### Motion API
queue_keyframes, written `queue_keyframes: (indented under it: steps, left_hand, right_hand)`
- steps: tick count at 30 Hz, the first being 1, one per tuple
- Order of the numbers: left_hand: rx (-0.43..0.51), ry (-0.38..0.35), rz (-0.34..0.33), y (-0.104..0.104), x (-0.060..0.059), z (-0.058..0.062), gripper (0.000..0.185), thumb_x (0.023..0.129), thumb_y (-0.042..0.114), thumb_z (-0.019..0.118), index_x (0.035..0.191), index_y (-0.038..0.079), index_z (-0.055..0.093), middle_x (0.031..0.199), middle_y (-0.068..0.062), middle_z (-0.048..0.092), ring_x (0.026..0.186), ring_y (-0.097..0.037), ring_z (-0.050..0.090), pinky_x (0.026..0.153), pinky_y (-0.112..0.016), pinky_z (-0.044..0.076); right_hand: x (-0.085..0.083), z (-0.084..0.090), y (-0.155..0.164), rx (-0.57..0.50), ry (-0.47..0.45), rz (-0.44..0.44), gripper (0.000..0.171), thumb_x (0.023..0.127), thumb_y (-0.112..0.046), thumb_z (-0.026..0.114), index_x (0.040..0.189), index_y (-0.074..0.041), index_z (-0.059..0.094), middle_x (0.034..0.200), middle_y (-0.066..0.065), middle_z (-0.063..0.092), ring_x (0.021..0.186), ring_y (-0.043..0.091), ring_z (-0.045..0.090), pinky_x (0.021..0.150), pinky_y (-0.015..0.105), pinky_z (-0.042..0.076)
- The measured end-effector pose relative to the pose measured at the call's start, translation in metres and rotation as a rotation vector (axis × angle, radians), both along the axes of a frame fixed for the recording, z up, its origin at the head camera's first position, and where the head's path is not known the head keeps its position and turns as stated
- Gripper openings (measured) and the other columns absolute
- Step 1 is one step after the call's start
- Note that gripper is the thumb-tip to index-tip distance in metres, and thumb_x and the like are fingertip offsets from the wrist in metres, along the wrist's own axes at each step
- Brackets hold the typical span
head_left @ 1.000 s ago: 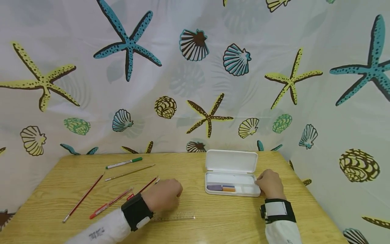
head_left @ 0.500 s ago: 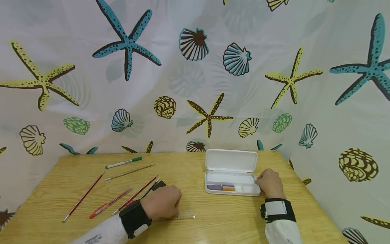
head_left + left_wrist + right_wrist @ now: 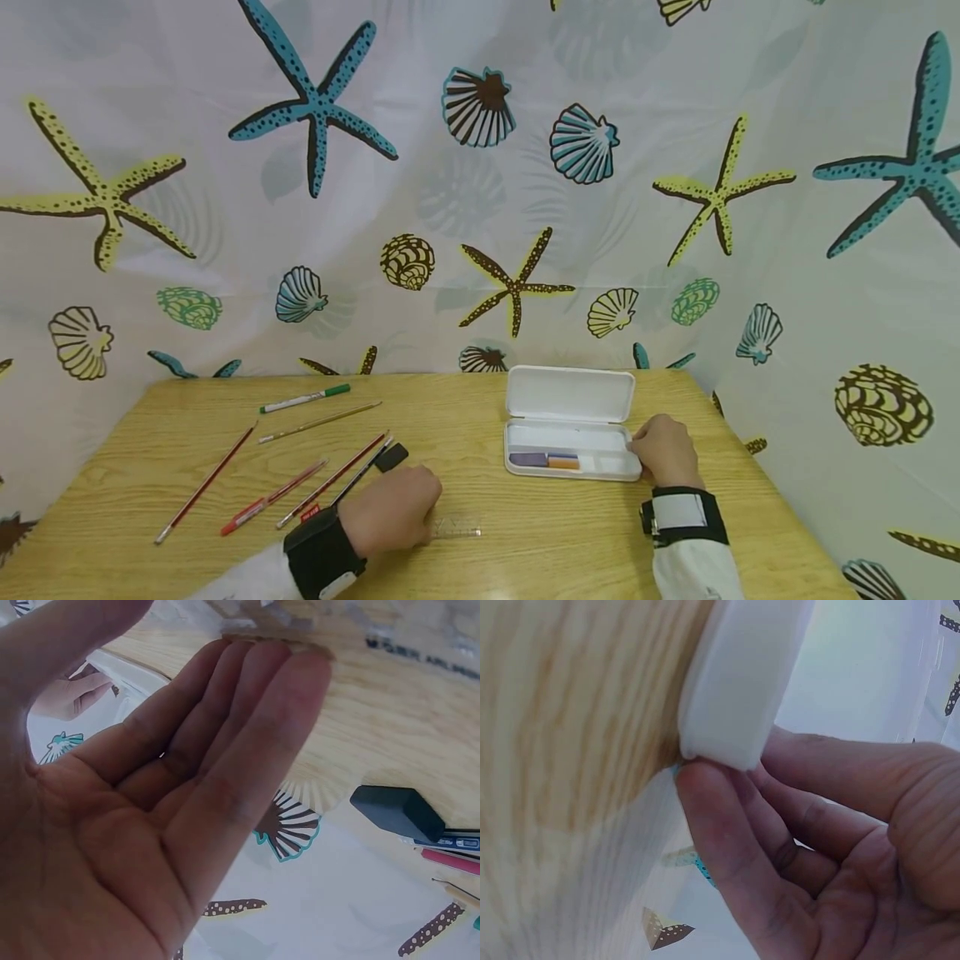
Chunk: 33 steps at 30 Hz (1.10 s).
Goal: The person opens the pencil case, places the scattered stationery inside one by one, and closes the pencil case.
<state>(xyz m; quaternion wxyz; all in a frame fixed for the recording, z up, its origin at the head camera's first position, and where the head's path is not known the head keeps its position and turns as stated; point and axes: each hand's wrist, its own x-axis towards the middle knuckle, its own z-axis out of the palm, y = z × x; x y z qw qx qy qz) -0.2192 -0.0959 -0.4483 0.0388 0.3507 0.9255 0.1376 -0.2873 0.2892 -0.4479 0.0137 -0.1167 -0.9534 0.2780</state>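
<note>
My left hand [image 3: 397, 510] is over the clear ruler [image 3: 456, 527], covering its left part in the head view. In the left wrist view the fingers [image 3: 251, 724] are nearly straight, with their tips at the ruler's edge, and the thumb stands apart. My right hand [image 3: 666, 450] pinches the right end of the open white pencil case [image 3: 606, 476]. The thumb [image 3: 832, 766] is at its rim and the fingers [image 3: 720, 817] lie against its end. Inside the case are a purple piece [image 3: 528, 459] and an orange-and-blue eraser [image 3: 562, 462].
A black eraser [image 3: 392, 456] lies just beyond my left hand. Left of it lie a dark pencil [image 3: 363, 471], red pencils [image 3: 333, 481] [image 3: 206, 483], a red pen [image 3: 273, 497], a gold pencil [image 3: 318, 423] and a green-capped marker [image 3: 303, 401]. A patterned curtain [image 3: 420, 192] hangs behind the table.
My left hand has moved slightly left and toward me, down to the ruler, uncovering the black eraser and dark pencil. My right hand and the pencil case have stayed in place.
</note>
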Motion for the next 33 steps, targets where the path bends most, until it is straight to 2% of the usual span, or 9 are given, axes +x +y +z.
queue_keyframes:
  steps: [7,13,21,28,31,33]
  left_hand:
    - [-0.013,0.019,-0.013,0.0,0.001,-0.005,0.038,0.079,0.003,0.083,0.06,0.016,0.052,0.063,0.009,0.045,0.057,-0.006,0.033,0.056,-0.026,0.034]
    - [-0.014,0.048,-0.044,0.001,0.002,-0.005,0.035,0.081,-0.003,0.077,0.063,0.015,0.054,0.065,0.008,0.045,0.059,-0.006,0.03,0.056,-0.026,0.033]
    - [-0.075,0.062,-0.068,0.002,0.002,-0.004,0.043,0.074,-0.001,0.078,0.058,0.017,0.042,0.065,0.01,0.033,0.057,-0.006,0.026,0.052,-0.024,0.025]
    - [-0.058,0.055,-0.098,-0.001,0.001,0.002,0.055,0.08,-0.003,0.074,0.061,0.02,0.027,0.067,0.009,0.02,0.059,-0.007,0.018,0.055,-0.024,0.02]
    - [-0.07,0.066,-0.09,-0.001,0.001,0.006,0.054,0.082,-0.004,0.074,0.059,0.02,0.032,0.064,0.009,0.022,0.058,-0.007,0.019,0.054,-0.023,0.022]
    - [-0.089,0.091,-0.079,-0.001,0.001,0.007,0.046,0.084,-0.004,0.074,0.059,0.017,0.042,0.061,0.009,0.029,0.057,-0.006,0.022,0.053,-0.022,0.024]
  right_hand:
    - [0.001,0.001,0.0,0.0,0.004,0.01,0.016,0.091,-0.004,0.072,0.09,0.012,0.072,0.081,0.02,0.069,0.067,0.029,0.064,0.054,0.035,0.051]
    - [0.0,0.001,0.0,0.002,-0.008,0.006,0.017,0.091,-0.004,0.072,0.092,0.013,0.072,0.082,0.02,0.069,0.068,0.029,0.064,0.055,0.034,0.051]
    - [-0.001,-0.001,0.0,0.004,-0.001,0.001,0.017,0.091,-0.004,0.071,0.092,0.012,0.072,0.081,0.019,0.068,0.069,0.029,0.063,0.055,0.034,0.05]
    - [-0.002,-0.001,0.001,0.006,-0.01,-0.004,0.017,0.091,-0.005,0.071,0.093,0.013,0.072,0.083,0.021,0.069,0.071,0.03,0.064,0.057,0.035,0.051]
    - [-0.003,-0.001,0.001,0.005,-0.013,-0.006,0.018,0.092,-0.005,0.071,0.094,0.013,0.072,0.084,0.022,0.069,0.072,0.031,0.064,0.057,0.035,0.051]
    - [-0.003,-0.001,0.001,0.005,-0.014,-0.006,0.018,0.092,-0.005,0.071,0.094,0.013,0.072,0.085,0.022,0.069,0.072,0.031,0.064,0.057,0.035,0.051]
